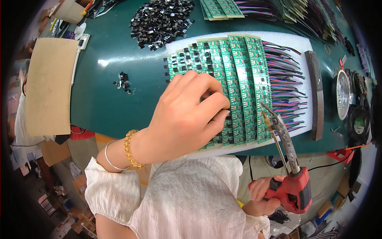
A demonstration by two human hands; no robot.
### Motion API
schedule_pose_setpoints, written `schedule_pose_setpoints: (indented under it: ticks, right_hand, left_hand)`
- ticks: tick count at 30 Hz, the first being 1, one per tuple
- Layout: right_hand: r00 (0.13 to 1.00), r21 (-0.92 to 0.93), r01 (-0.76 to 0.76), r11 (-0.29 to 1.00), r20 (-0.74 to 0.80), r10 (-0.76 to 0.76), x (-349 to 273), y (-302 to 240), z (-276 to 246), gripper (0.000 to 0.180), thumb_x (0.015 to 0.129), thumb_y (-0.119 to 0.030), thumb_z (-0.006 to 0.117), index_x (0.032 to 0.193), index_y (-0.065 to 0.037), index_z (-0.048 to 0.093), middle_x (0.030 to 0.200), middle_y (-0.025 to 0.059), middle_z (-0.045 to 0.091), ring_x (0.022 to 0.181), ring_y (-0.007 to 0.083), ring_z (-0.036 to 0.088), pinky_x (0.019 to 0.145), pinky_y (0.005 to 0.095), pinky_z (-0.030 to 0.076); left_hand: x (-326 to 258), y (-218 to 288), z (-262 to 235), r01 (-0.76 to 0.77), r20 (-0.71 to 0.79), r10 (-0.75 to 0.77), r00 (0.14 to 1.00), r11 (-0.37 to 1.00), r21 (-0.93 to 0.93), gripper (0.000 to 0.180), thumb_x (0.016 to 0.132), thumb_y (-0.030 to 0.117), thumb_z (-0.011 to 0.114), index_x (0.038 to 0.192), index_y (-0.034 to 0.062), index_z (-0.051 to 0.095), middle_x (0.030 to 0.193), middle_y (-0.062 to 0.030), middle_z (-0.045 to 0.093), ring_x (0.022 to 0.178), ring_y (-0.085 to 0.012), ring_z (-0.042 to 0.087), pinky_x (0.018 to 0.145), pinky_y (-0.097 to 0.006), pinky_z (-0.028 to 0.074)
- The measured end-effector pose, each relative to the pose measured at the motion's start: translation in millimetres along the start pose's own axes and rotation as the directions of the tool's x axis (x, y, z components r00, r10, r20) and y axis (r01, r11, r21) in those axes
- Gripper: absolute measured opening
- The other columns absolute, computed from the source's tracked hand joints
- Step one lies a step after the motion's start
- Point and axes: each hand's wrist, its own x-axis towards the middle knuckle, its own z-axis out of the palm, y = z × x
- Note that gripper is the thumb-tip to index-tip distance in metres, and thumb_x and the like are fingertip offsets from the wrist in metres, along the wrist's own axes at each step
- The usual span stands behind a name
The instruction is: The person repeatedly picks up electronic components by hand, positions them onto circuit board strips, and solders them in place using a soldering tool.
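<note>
At the far left, about nine o'clock, a tan board [49, 85] lies flat at the edge of the dark green tabletop [103, 99], out of the way of your work. Just right of it, a small cluster of loose black components [123, 82] sits alone on the green, and a much larger heap of black components [161, 22] lies up at twelve o'clock, near enough to draw from.

Your left hand [187, 113] comes in from seven o'clock, bracelets on the wrist, and rests on the row of green circuit boards [234, 83]. Its fingers are curled narrow, with the tips pinched together against one strip near the centre, as if steadying it or seating a small part; whether a part sits between the fingertips, you cannot tell. The boards lie side by side and overlapping on a white foam sheet [296, 42], which cushions them and keeps them in one row. Their coloured ribbon wires [284, 85] fan out toward three o'clock.

Your right hand [264, 195], down at five o'clock, is closed around the red grip of a soldering gun [292, 165]. Its tip points up toward the lower right boards, near them but apart. A dark bar [316, 95] lies along the foam's right edge, and a round metal dish [343, 95] is beyond it.
</note>
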Motion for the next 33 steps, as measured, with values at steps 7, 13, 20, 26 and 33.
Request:
schedule_pose_setpoints:
  ticks: [7,13,20,26,33]
  right_hand:
    - [0.999,0.015,0.054,0.998,0.002,-0.054,1.4,1.9,-0.4,0.07,0.094,-0.051,0.061,0.129,0.004,0.036,0.052,0.0028,0.048,0.037,0.0153,0.045,0.039,0.0296,0.04]
    - [0.994,0.008,0.104,0.995,0.042,-0.104,4.9,6.1,1.2,0.07,0.096,-0.053,0.057,0.131,0.005,0.037,0.052,0.003,0.045,0.037,0.0145,0.044,0.038,0.0283,0.039]
    - [0.988,0.042,0.136,0.99,-0.083,-0.132,4.3,9.4,-3.7,0.072,0.098,-0.053,0.051,0.138,0.005,0.033,0.053,0.0015,0.041,0.037,0.012,0.037,0.038,0.026,0.036]
    - [0.995,0.107,0.088,0.99,0.03,-0.092,9.7,17.1,-17.5,0.071,0.099,-0.052,0.05,0.139,0.004,0.031,0.054,0.0021,0.042,0.037,0.0119,0.037,0.038,0.0254,0.036]
    - [0.996,0.075,0.093,0.993,-0.019,-0.092,0.9,16.1,-9.7,0.074,0.097,-0.054,0.053,0.139,0.003,0.032,0.054,0.0021,0.043,0.039,0.0128,0.041,0.041,0.0272,0.039]
  left_hand:
    - [-0.1,-1.1,0.3,-0.003,-0.019,0.003,1.0,1.0,-0.02,0.018,0.069,0.001,0.076,0.082,0.0047,0.065,0.09,-0.007,0.061,0.079,-0.0229,0.058,0.07,-0.034,0.047]
    - [-7.5,-3.6,-6.3,0.019,-0.021,-0.02,1.0,0.999,-0.033,0.021,0.071,0.003,0.076,0.088,0.0045,0.064,0.091,-0.0078,0.059,0.082,-0.0253,0.058,0.075,-0.037,0.048]
    - [-41.5,-17.5,-48.7,0.143,-0.262,-0.082,0.961,0.964,0.222,0.023,0.072,0.002,0.076,0.094,0.0051,0.068,0.095,-0.0102,0.064,0.085,-0.0284,0.061,0.076,-0.038,0.05]
    - [-97.7,-72.7,-96.7,0.428,-0.344,-0.293,0.892,0.792,0.435,0.012,0.079,0.003,0.071,0.091,0.0052,0.068,0.09,-0.0078,0.063,0.081,-0.027,0.061,0.072,-0.038,0.05]
    - [-86.9,-94.4,-102.9,0.255,-0.146,-0.212,0.966,0.867,0.428,0.013,0.081,-0.003,0.069,0.093,0.0013,0.066,0.089,-0.0125,0.061,0.082,-0.0298,0.062,0.071,-0.037,0.051]
